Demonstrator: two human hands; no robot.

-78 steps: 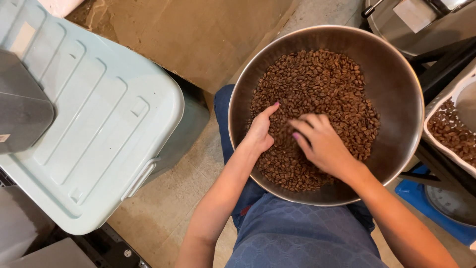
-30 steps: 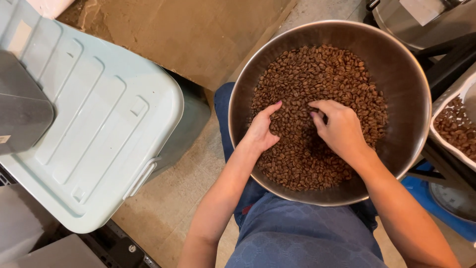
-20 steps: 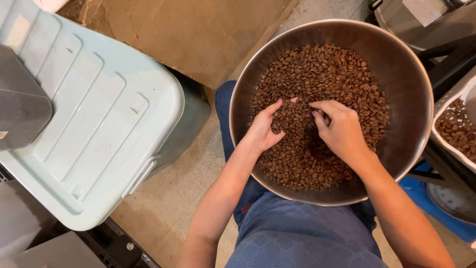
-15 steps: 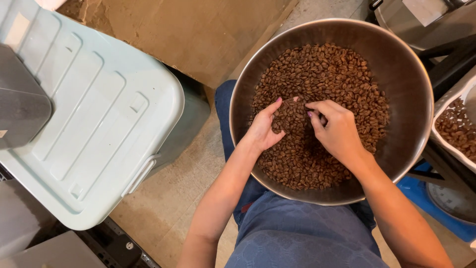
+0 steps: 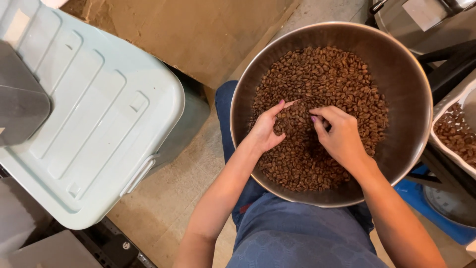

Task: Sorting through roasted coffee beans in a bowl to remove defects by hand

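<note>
A wide steel bowl (image 5: 406, 74) rests on my lap, its bottom covered with brown roasted coffee beans (image 5: 327, 74). Both hands are down in the beans near the bowl's middle. My left hand (image 5: 267, 129) lies on the left of the heap, fingers together and curved, thumb pointing right. My right hand (image 5: 339, 136) faces it, fingers bent down into the beans, a small gap of beans between the two hands. Whether either hand pinches a bean is hidden.
A pale blue plastic bin lid (image 5: 94, 129) fills the left side. Brown cardboard (image 5: 198, 34) lies beyond it. At the right edge a white tray (image 5: 458, 149) holds more beans, with a blue stool (image 5: 436, 208) below and a metal container (image 5: 421, 20) above.
My right hand has slid left through the beans toward my left hand, narrowing the gap. The left hand has stayed nearly in place, its fingers slightly more spread.
</note>
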